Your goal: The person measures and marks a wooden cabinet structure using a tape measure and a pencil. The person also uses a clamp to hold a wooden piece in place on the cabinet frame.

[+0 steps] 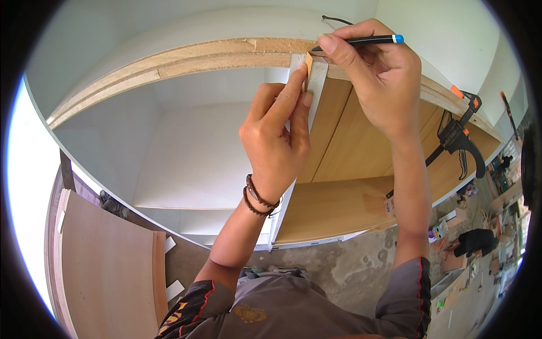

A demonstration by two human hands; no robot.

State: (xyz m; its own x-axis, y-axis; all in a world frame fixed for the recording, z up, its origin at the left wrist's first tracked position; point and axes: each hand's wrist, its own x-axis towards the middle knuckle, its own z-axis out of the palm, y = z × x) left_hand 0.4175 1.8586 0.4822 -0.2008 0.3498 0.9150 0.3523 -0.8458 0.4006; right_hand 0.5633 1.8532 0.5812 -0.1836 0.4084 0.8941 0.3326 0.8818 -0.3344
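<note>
Here the left hand pinches the top of a white upright divider panel inside the cabinet. The right hand grips a black pencil with a blue end, its tip apparently touching the raw top rail. A bar clamp hangs at right.
</note>
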